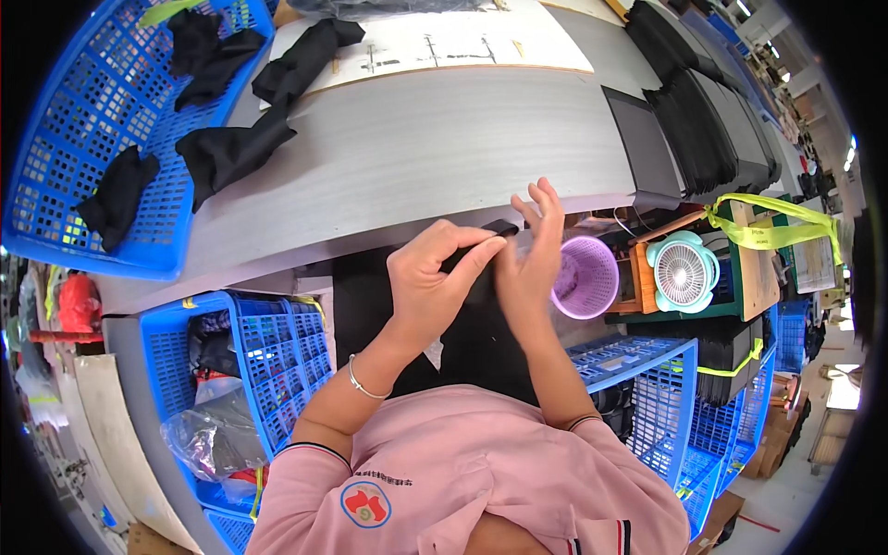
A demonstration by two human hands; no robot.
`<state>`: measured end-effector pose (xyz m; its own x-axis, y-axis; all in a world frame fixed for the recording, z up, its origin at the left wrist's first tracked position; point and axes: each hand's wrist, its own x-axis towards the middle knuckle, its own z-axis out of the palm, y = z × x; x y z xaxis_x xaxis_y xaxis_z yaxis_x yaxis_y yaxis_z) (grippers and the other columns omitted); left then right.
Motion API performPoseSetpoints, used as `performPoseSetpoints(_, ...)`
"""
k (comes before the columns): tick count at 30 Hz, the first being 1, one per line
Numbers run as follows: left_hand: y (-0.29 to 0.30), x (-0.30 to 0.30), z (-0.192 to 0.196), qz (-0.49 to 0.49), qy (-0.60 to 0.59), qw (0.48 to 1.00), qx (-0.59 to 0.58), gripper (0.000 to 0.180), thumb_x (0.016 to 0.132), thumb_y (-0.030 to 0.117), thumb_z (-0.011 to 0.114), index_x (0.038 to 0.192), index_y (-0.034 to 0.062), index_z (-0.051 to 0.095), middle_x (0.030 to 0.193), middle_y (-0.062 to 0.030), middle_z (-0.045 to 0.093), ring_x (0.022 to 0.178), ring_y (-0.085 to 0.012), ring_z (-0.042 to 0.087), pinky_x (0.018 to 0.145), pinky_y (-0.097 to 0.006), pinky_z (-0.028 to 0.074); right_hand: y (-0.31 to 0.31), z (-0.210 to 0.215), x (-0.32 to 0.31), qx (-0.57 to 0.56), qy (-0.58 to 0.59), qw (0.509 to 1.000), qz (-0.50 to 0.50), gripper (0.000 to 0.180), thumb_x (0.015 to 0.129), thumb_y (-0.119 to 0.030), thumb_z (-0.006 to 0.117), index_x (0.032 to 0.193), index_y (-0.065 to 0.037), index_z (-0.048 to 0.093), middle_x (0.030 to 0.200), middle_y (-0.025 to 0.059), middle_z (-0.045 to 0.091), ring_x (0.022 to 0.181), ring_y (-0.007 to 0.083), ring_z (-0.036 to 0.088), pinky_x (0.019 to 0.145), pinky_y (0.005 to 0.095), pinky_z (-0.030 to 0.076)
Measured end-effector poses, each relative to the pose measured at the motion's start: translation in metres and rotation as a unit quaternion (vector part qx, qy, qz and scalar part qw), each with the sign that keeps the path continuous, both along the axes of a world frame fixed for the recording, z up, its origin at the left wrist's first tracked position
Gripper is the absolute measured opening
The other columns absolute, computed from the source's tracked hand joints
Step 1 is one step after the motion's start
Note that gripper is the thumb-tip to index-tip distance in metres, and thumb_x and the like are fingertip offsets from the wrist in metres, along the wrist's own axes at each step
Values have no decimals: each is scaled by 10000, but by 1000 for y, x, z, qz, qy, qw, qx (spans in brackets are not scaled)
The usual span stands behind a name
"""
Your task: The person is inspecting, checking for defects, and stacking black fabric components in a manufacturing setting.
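Note:
My left hand point(433, 277) is closed in a pinch on a small black piece point(500, 228), perhaps fabric, just off the table's near edge. Thumb and forefinger meet at the piece, and its lower part is hidden by the hand. Close against the left fingertips is my right hand point(534, 264), palm turned inward and fingers stretched upward. Its thumb side is beside the black piece; I cannot tell whether they touch. On the grey table point(444, 139), black cloth pieces point(231, 153) lie at the left.
A blue basket point(157, 264) holding black cloth stands far left. Stacked black sheets point(708, 129) lie at the table's right. Right of my hands are a purple bin point(592, 277) and a green fan point(683, 271). Blue crates point(282, 342) flank me; a white board point(462, 46) lies at the back.

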<state>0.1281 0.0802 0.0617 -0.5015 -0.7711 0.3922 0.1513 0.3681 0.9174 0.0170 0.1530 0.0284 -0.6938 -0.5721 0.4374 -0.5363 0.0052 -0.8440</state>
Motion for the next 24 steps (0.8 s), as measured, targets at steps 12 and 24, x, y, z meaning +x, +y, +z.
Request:
performPoseSetpoints(12, -59, 24, -36, -188, 170, 843, 475, 267, 1011, 218, 518, 995, 5, 679, 836, -20, 681, 750, -97, 643, 705, -239, 534, 29, 0, -3, -64, -596, 754, 270, 270, 994, -169, 562, 1184, 11, 626, 1013, 26, 697, 861, 113, 658, 766, 246, 514)
performPoseSetpoints(24, 17, 30, -94, -549, 116, 768, 309, 264, 882, 40, 667, 1141, -5, 644, 1127, -43, 646, 960, -141, 604, 807, -290, 520, -3, -67, 43, 244, -293, 871, 308, 156, 970, -150, 584, 1070, -31, 600, 920, 11, 615, 847, 79, 564, 752, 230, 462)
